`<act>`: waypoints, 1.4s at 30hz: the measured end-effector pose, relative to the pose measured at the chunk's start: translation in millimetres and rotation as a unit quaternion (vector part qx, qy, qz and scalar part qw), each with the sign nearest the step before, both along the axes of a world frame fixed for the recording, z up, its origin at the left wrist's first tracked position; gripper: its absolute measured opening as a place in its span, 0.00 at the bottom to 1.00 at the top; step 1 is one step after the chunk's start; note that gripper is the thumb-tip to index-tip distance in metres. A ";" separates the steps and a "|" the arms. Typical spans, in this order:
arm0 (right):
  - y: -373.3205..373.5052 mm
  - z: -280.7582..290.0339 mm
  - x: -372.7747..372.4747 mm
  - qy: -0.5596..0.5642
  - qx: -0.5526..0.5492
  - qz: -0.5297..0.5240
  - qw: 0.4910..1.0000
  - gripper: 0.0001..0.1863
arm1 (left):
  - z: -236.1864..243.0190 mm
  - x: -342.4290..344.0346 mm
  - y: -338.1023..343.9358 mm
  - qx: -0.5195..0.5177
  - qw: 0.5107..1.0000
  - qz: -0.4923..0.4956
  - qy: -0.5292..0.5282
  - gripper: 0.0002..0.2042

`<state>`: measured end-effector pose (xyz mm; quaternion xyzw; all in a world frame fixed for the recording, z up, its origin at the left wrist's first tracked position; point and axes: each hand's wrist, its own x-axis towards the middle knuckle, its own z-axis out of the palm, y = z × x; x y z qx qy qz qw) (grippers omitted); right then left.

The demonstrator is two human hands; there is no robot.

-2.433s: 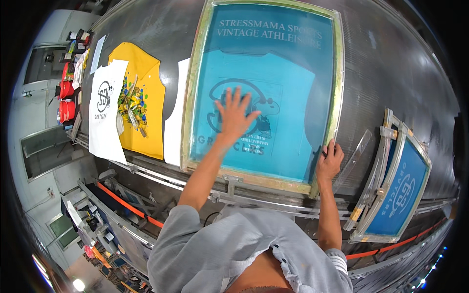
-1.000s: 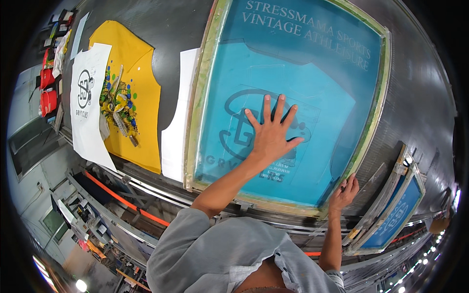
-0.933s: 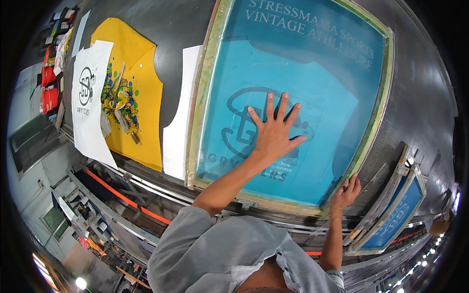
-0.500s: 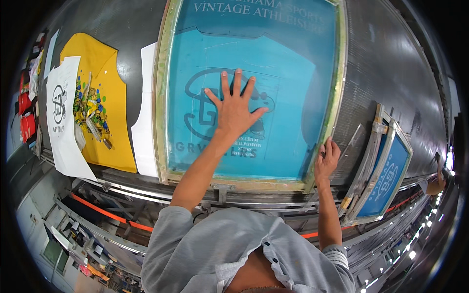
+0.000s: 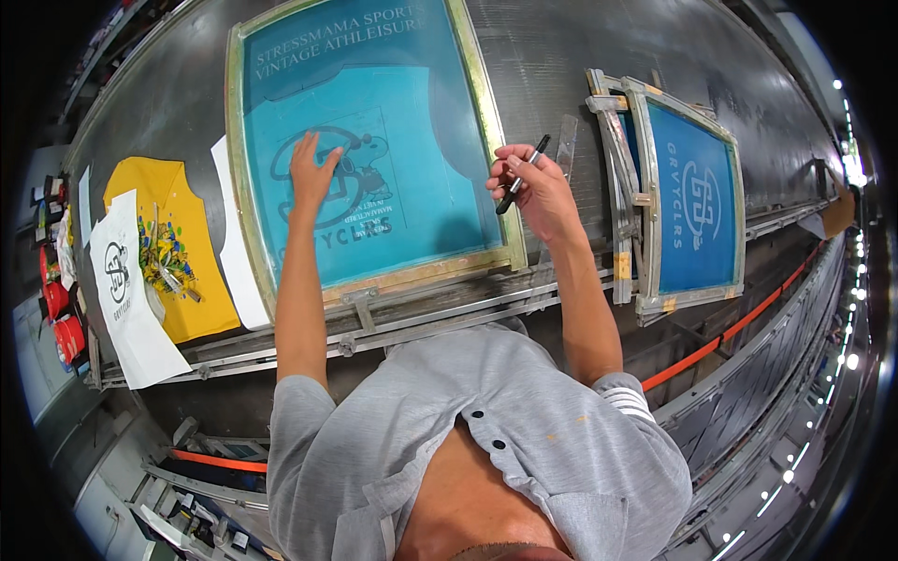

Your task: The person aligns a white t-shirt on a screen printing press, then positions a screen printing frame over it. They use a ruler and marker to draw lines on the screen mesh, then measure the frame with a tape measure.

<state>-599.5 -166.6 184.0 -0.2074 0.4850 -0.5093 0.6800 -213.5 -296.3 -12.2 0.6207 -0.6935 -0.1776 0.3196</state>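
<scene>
A large screen frame with teal mesh [image 5: 440, 112] lies on the long dark table [image 5: 552, 47], with a logo, dog drawing and garment outline showing on or through it. My left hand [image 5: 314, 168] rests on the mesh over the logo, fingers apart and holding nothing I can see. My right hand [image 5: 533, 187] is raised by the frame's right edge, fingers wrapped round a black marker [image 5: 508, 200] held at a slant. Right of that hand lies a clear strip [image 5: 567, 140].
At left are a yellow shirt panel [image 5: 201, 280] with colourful print, printed white panels [image 5: 136, 346] and red containers [image 5: 65, 337]. Smaller blue screens [image 5: 692, 252] lean in a stack at right. A metal rail [image 5: 421, 309] with clamps follows the table's near edge; lit aisle beyond at right.
My right hand has left the frame's edge and risen with the marker. My left hand's spread fingers have drawn closer and shifted slightly. The view has swung rightward.
</scene>
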 end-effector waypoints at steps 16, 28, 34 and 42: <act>126.8 -144.2 -46.2 0.736 0.241 -0.061 0.630 0.25 | 39.4 -32.9 152.2 0.103 0.985 -0.096 -0.103 0.27; 129.4 -87.4 -5.0 0.690 0.083 -0.051 0.718 0.24 | 34.9 -32.4 119.0 0.159 0.939 -0.207 -0.222 0.34; 39.8 -81.8 86.8 0.588 0.017 0.149 0.795 0.28 | 34.5 -30.0 108.5 0.192 0.953 -0.180 -0.149 0.29; -5.3 -113.3 133.7 0.492 0.029 0.148 0.858 0.29 | 29.2 -32.7 102.5 0.188 0.966 -0.142 -0.107 0.23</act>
